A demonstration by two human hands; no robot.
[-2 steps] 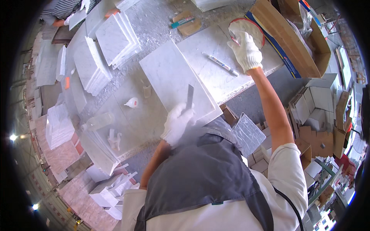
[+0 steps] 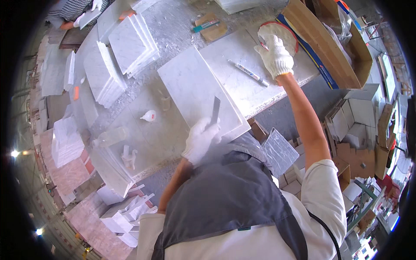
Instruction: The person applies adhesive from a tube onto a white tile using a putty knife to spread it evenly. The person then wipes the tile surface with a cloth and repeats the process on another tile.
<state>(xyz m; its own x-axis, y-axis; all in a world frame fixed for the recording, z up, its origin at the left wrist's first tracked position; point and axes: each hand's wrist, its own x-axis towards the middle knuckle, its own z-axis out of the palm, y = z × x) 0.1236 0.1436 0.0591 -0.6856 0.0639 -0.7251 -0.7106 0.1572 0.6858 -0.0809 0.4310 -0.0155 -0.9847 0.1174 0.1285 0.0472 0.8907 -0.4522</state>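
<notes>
My left hand [image 2: 200,141], in a white knitted glove, is closed around a flat grey metal scraper blade [image 2: 216,109] that stands up from the fist. Under it lies a pale marble-like tile [image 2: 197,82], on top of another tile of similar look. My right hand [image 2: 277,58], gloved too, reaches to the far right with thumb and fingers apart. Its fingertips are over the near part of a round, red-rimmed dish [image 2: 296,40] of whitish material. A white paint marker [image 2: 249,73] lies left of that hand.
Stacked tiles [image 2: 130,45] stand at the far left. A small white nozzle cap [image 2: 149,115] and a clear bottle [image 2: 112,137] lie on the dusty bench. A cutter [image 2: 206,26] rests on cardboard. An open carton [image 2: 331,45] borders the dish. Another person's gloved hand [image 2: 96,5] shows far left.
My right hand has shifted slightly left at the dish. My left hand and the scraper blade have moved a little to the right.
</notes>
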